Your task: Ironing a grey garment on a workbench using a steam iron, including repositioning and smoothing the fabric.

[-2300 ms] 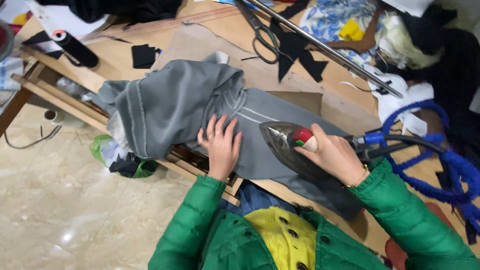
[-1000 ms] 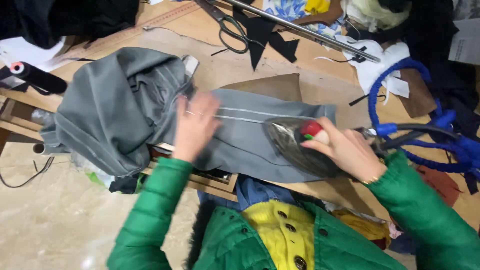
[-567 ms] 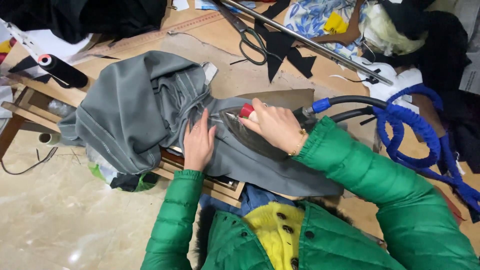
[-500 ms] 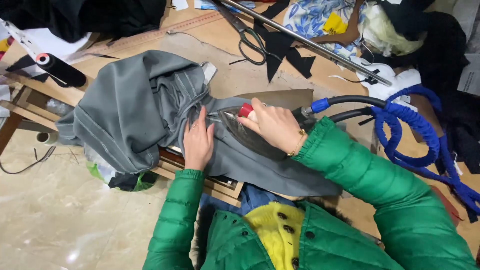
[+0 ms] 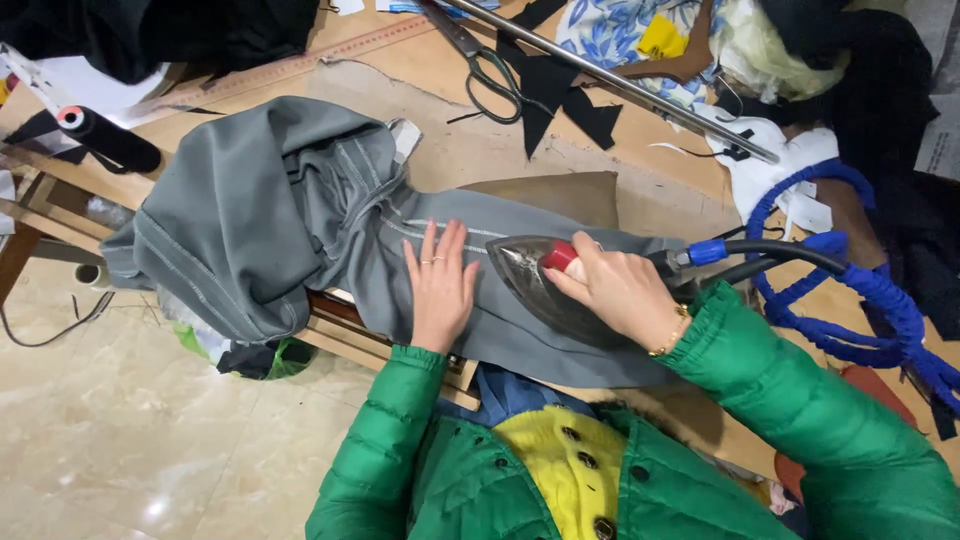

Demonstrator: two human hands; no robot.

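**Grey garment flat under my palm, iron back at the seam**

Grey fabric is what I work on: the garment (image 5: 300,210) lies across the tabletop (image 5: 620,150), bunched at its far end. Half a second ago my left hand (image 5: 440,285) lay beside the iron's tip; now it lies a little apart from it, fingers (image 5: 445,245) spread flat along the stitched seam, gripping nothing. My right hand (image 5: 620,290) stays closed round the steam iron (image 5: 535,280), whose point faces those fingertips, just beside them. Pressing looks mid-pass, I judge.
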